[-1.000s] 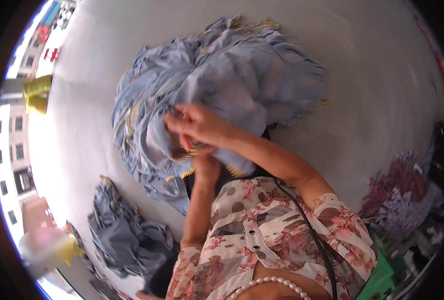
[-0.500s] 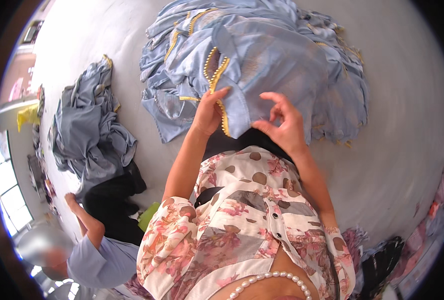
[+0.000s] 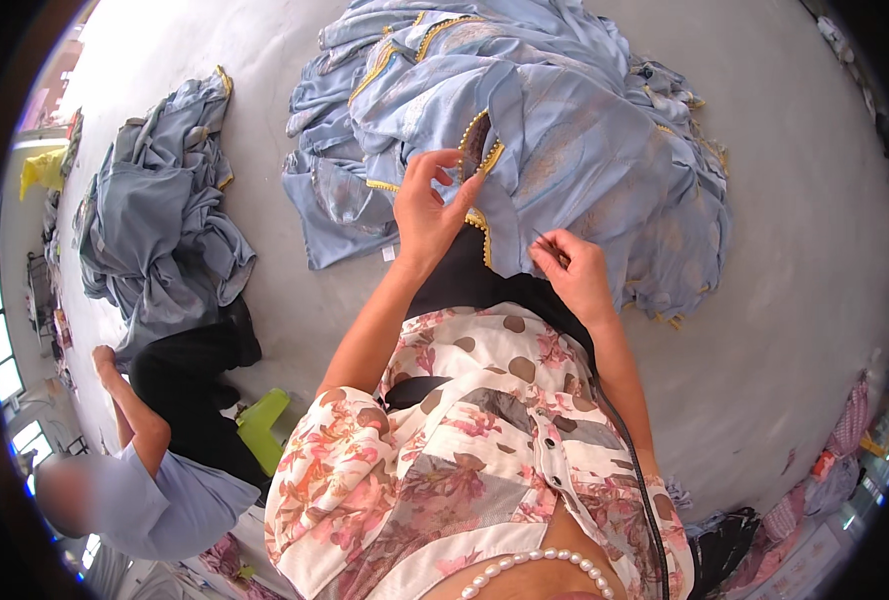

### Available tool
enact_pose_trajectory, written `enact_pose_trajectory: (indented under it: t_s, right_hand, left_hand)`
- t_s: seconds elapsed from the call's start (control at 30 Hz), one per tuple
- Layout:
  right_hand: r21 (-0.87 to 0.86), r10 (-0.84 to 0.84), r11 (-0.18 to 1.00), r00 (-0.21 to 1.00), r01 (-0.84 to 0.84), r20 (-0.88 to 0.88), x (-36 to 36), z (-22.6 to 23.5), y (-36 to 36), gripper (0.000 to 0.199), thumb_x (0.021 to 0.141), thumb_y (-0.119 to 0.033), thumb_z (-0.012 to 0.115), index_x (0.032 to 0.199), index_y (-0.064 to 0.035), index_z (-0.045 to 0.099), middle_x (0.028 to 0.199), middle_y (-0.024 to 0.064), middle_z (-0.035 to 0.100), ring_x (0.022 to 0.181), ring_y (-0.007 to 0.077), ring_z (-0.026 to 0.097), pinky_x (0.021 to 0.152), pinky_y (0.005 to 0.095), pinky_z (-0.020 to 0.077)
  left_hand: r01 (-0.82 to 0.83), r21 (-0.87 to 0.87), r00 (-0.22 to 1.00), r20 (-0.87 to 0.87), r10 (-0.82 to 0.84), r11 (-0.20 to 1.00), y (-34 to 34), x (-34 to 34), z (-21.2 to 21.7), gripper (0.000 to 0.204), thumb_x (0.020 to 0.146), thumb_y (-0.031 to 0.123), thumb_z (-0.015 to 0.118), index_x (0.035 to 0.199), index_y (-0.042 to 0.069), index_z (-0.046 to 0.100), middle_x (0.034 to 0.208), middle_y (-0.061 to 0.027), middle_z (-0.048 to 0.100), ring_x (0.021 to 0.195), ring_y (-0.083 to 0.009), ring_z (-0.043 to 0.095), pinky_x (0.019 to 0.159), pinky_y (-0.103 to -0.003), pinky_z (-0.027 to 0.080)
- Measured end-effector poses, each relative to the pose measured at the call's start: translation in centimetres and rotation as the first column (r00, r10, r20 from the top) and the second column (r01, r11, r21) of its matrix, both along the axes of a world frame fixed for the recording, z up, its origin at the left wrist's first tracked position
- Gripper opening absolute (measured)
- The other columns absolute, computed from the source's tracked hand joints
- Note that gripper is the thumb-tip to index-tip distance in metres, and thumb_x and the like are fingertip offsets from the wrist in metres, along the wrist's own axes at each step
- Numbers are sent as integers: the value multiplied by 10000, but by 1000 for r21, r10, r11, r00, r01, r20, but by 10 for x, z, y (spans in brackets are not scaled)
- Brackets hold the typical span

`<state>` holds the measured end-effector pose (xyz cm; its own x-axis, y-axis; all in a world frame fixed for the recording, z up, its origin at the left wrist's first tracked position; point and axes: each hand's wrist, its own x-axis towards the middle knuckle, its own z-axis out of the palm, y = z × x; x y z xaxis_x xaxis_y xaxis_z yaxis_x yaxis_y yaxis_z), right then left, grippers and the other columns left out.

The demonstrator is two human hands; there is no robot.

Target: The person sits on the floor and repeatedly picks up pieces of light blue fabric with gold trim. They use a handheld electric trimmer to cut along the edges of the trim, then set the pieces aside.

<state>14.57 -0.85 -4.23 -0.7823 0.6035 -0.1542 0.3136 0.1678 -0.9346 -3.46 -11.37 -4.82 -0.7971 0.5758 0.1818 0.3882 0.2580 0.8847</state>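
Observation:
A light blue garment [image 3: 594, 185] with yellow beaded trim spreads over a heap of like cloth in front of me. At its slit opening [image 3: 476, 140], my left hand [image 3: 429, 215] grips the trimmed edge, thumb on the yellow beading and fingers curled. The trimmed edge hangs below that thumb toward my lap. To the right, my right hand [image 3: 576, 275] is closed in a pinch beside the plain blue band. A thin dark bit shows at its fingertips, too small to name.
At the left a seated person [image 3: 179, 500] in a blue top has a grey-blue cloth pile [image 3: 154, 210] by their legs. A lime-green object [image 3: 262, 425] stands between us. Bundled fabrics [image 3: 804, 500] lie at the lower right, on the grey floor [image 3: 804, 250].
My left hand has moved up along the trim toward the slit. My right hand has gone from spread fingers to a pinch, slightly lower. The garment's slit has shifted right.

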Motion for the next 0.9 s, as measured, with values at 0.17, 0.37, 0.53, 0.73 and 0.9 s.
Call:
enact_pose_trajectory:
  t_s: [0.17,0.37,0.53,0.73,0.9]
  right_hand:
    - [-14,-116,993,990,115,-86,-13,9,4,178,801,-104,694,879,27,603,714,34,624,610,38,533,536,214,434]
    - [558,-21,827,995,70,-93,-17,17,-16,334,673,-135,761,943,-18,605,721,64,604,621,242,597,586,325,478]
    - [83,-46,996,994,38,96,-7,-5,0,142,777,-118,702,812,-29,597,628,27,550,552,134,540,515,273,425]
    - [-676,-298,736,883,-30,-363,-28,48,65,256,897,-273,582,743,-72,545,611,-7,523,498,32,433,431,190,281]
    - [-78,-153,987,952,137,-266,-27,85,65,311,824,-319,676,879,-27,586,748,10,589,542,47,461,476,201,344]
  left_hand:
    - [14,-2,993,120,-14,1000,-6,1,-5,173,817,139,673,946,26,662,881,-11,588,669,-51,492,537,-181,389]
    - [60,-85,953,300,-32,995,-23,15,-25,229,863,201,632,989,12,654,863,-20,596,691,-57,497,609,-192,407]
    - [199,9,809,562,-169,980,-23,15,-25,295,900,282,587,1001,10,641,854,-3,594,690,-76,496,675,-219,423]
    - [360,485,709,412,-572,797,12,18,13,453,881,359,595,1112,-28,549,1072,-81,571,971,-161,514,838,-304,414]
    - [719,165,672,82,-736,675,25,17,17,464,892,333,590,1173,-31,535,1086,-124,595,1013,-189,537,900,-317,406]
